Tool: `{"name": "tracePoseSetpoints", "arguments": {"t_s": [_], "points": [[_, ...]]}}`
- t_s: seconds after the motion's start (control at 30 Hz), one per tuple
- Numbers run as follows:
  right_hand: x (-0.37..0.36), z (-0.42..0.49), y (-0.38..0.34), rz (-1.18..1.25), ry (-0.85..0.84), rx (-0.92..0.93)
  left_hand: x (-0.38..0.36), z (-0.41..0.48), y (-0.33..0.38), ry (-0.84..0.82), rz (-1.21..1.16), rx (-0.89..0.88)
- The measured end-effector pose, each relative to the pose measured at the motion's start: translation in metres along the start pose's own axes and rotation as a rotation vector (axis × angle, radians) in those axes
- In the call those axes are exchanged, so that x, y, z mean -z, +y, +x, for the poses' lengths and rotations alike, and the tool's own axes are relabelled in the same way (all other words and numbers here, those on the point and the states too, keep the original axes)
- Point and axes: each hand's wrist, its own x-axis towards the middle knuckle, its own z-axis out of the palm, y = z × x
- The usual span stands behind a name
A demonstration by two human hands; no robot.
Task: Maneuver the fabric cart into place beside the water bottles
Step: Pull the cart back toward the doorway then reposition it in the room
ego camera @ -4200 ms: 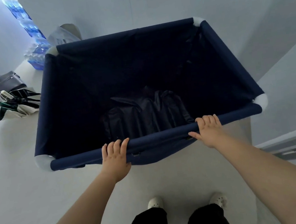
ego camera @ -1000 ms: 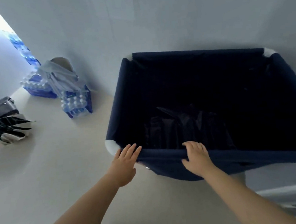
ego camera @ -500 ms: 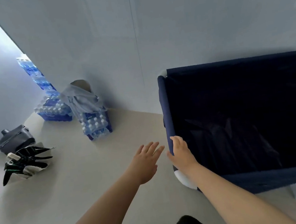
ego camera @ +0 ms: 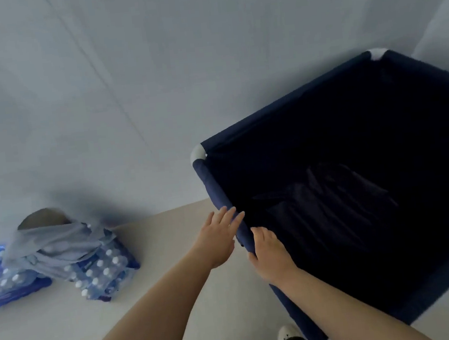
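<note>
The navy fabric cart [ego camera: 214,190] with white corner joints fills the right half of the view, against the pale wall, with a dark crumpled bag inside. My right hand [ego camera: 268,251] grips its left rim bar from the inside. My left hand [ego camera: 216,237] lies flat with fingers spread against the outer side of the same bar, just beyond the right hand. Shrink-wrapped packs of water bottles [ego camera: 101,274] sit on the floor at the lower left, about one cart-width from the cart.
A grey garment [ego camera: 51,243] is draped over the bottle packs. More blue-wrapped bottle packs [ego camera: 0,290] lie at the far left edge. Bare beige floor [ego camera: 166,231] separates the bottles from the cart. My shoes and dark trousers [ego camera: 285,335] show at the bottom.
The cart has swung so that its left rim bar now faces me, angled away from the wall. My left hand, which was off the cart, has come onto the bar.
</note>
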Motion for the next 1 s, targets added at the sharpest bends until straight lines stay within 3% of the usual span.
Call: {"name": "tracePoseSetpoints", "arguments": {"t_s": [0.2, 0.3, 0.4, 0.5, 0.6, 1.0], "points": [[-0.023, -0.006, -0.012, -0.009, 0.062, -0.146, -0.015, 0.061, -0.037, -0.142, 0.12, -0.413], [-0.03, -0.005, -0.022, -0.112, 0.132, -0.268, -0.023, 0.078, -0.057, -0.075, 0.057, -0.585], [-0.037, -0.008, -0.037, -0.149, 0.22, -0.522, -0.031, 0.084, -0.072, -0.024, 0.061, -0.704], [-0.049, -0.019, -0.058, -0.155, 0.379, -0.8, -0.035, 0.084, -0.079, -0.002, 0.055, -0.757], [-0.067, -0.028, -0.076, -0.178, 0.377, -0.94, -0.039, 0.079, -0.086, 0.005, 0.055, -0.771], [-0.114, -0.054, -0.14, -0.141, 0.365, -0.982, -0.069, 0.015, -0.134, 0.195, -0.021, -0.872]]}}
